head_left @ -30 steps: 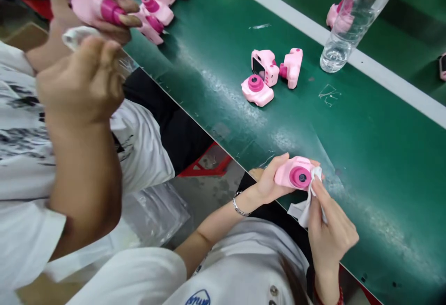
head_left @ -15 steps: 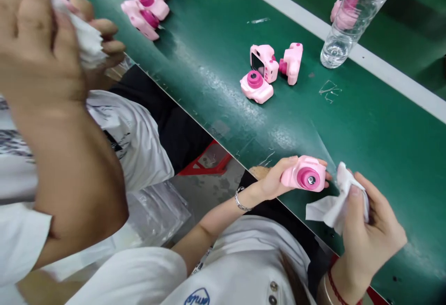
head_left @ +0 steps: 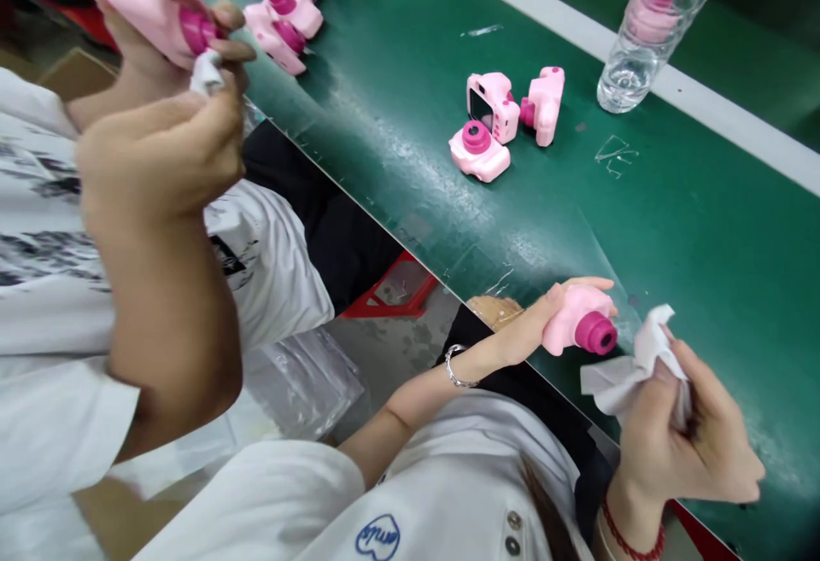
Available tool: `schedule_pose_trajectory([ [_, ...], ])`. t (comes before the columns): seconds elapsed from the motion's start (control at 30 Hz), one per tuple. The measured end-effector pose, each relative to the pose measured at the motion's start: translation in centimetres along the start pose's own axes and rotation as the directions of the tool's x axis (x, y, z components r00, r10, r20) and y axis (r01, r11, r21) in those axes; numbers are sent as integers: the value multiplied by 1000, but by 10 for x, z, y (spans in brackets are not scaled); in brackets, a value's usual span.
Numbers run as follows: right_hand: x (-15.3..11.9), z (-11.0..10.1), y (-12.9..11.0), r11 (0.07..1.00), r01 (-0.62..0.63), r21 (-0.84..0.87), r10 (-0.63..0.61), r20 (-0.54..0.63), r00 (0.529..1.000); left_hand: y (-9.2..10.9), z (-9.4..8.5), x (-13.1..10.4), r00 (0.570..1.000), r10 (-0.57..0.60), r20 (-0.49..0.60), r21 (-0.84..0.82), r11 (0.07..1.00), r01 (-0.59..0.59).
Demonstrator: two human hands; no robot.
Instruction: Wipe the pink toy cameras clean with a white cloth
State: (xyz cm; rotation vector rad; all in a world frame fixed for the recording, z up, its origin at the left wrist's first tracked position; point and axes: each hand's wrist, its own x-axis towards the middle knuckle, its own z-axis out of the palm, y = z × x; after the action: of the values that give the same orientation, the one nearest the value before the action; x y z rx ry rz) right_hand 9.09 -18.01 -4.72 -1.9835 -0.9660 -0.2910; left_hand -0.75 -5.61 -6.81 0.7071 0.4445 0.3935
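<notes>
Above the table's near edge, my left hand (head_left: 544, 319) grips a pink toy camera (head_left: 566, 322), its dark pink lens pointing right toward my other hand. Pinched between thumb and fingers of my right hand (head_left: 688, 429) is a crumpled white cloth (head_left: 650, 347), whose loose end hangs just beside the lens without clearly touching it. Farther up the table stand a pink camera with a dark screen (head_left: 492, 107), another with its lens facing upward (head_left: 479, 151), and a third turned sideways (head_left: 544, 107).
A co-worker's hands (head_left: 172, 138) at the left hold another pink camera (head_left: 144, 2) and a white cloth. Several pink cameras (head_left: 285, 10) are grouped at the table's far left. A clear plastic bottle (head_left: 624, 74) stands near the white strip (head_left: 551, 19) on the green table (head_left: 397, 117).
The camera in my left hand has turned, so its lens points right instead of toward me. My right hand keeps the cloth close by. The co-worker's hands have lowered, revealing their camera.
</notes>
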Motion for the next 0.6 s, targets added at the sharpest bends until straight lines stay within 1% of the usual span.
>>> schedule_pose_trajectory([
  [0.03, 5, 5, -7, 990, 139, -12, -139, 30, 990, -2, 3, 0, 999, 11, -31, 1, 1000, -11],
  [0.07, 9, 10, -14, 965, 260, -24, -258, 81, 963, -3, 6, 0, 998, 10, -61, -14, 1000, -11],
  [0.1, 11, 14, -20, 934, 355, -40, -347, 138, 928, -5, 9, 1, 995, 1, -98, -40, 999, -5],
  [0.13, 13, 18, -25, 911, 409, -52, -393, 196, 899, -7, 12, 2, 990, -10, -139, -68, 998, 1],
  [0.17, 12, 19, -28, 900, 431, -67, -405, 235, 883, -8, 15, 4, 984, -16, -178, -88, 996, 0],
  [0.2, 10, 19, -30, 897, 435, -81, -403, 257, 878, -8, 17, 6, 977, -17, -211, -103, 995, -5],
  [0.27, 4, 14, -28, 898, 431, -91, -393, 277, 877, -7, 21, 10, 970, -47, -237, -155, 988, 10],
  [0.33, -4, 6, -22, 902, 427, -54, -391, 315, 865, -1, 25, 14, 963, -152, -224, -285, 955, 84],
  [0.4, -11, -1, -14, 903, 427, 52, -418, 343, 841, 9, 29, 17, 947, -234, -219, -438, 891, 119],
  [0.43, -14, -3, -9, 906, 411, 100, -420, 323, 848, 16, 31, 17, 943, -248, -223, -496, 861, 109],
  [0.47, -16, -3, -4, 921, 372, 117, -390, 273, 880, 22, 33, 17, 942, -247, -226, -540, 837, 90],
  [0.5, -17, -2, 0, 947, 303, 105, -318, 191, 928, 28, 35, 16, 946, -244, -215, -574, 815, 80],
  [0.53, -17, -1, 3, 978, 195, 76, -201, 72, 977, 33, 37, 14, 951, -251, -178, -603, 792, 96],
  [0.57, -16, 1, 6, 997, 62, 52, -57, -84, 995, 38, 39, 12, 956, -266, -124, -629, 766, 132],
  [0.6, -15, 3, 8, 996, -68, 52, 79, -242, 967, 41, 41, 10, 957, -284, -65, -652, 738, 175],
])
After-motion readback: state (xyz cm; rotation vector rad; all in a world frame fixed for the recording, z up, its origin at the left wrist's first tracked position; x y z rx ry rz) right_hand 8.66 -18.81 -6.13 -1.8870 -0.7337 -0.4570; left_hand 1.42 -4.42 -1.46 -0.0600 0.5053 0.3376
